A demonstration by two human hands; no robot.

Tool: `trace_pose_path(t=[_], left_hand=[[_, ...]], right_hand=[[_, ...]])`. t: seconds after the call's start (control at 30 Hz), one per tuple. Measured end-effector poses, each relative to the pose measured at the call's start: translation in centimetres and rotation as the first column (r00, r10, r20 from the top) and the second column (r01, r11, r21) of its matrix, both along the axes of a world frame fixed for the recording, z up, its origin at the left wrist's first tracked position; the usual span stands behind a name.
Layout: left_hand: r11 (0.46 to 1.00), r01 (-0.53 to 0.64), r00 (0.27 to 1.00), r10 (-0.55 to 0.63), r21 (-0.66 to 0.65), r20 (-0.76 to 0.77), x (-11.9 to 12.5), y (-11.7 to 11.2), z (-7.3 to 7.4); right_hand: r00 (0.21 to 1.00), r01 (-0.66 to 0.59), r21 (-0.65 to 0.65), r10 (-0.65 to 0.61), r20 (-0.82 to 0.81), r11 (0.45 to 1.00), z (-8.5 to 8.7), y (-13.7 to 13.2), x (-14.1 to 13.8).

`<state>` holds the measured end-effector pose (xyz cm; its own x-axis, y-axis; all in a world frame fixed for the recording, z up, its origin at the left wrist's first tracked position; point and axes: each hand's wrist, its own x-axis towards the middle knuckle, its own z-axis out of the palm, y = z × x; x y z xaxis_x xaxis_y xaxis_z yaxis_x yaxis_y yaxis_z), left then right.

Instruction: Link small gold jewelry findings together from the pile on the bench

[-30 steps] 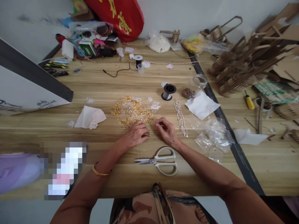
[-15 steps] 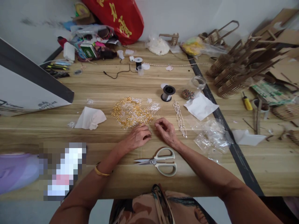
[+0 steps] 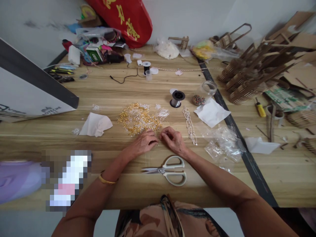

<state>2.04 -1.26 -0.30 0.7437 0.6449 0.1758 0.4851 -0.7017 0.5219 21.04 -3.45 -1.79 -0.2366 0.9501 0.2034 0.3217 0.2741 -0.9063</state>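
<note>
Just now, beyond the cream-handled scissors (image 3: 161, 170), the right hand (image 3: 172, 140) had shifted toward the left hand (image 3: 146, 143), narrowing the gap, so the work apparently centred between the two. Both were curled; whether they pinched anything, I could not tell. The gold-and-silver bead pile (image 3: 153, 124) lay just past the left, the wire spool (image 3: 177, 98) farther.

Two hands: left hand (image 3: 143, 144), right hand (image 3: 174, 141); one bracelet (image 3: 106, 181), left arm; one pair of scissors (image 3: 161, 170), near; one bead heap (image 3: 148, 123), beads too many to count; two spools: wire spool (image 3: 177, 98) right of heap, black spool (image 3: 146, 69) farther; one glass jar (image 3: 206, 93), right; three pale sheets: left sheet (image 3: 89, 125), sheet beside jar (image 3: 212, 112), rightmost sheet (image 3: 263, 145); one yellow-handled tool (image 3: 260, 109), right; one red bag (image 3: 139, 24), far; wooden baskets (image 3: 243, 90), right, overlapping, count unclear
</note>
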Motion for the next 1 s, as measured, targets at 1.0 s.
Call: trace_pose_path(t=[1.0], left_hand=[[0.998, 0.063, 0.988, -0.062, 0.004, -0.14, -1.1, 0.2, 0.6]], right_hand=[[0.971, 0.045, 0.084, -0.064, 0.231, 0.995, -0.4, -0.6, 0.1]])
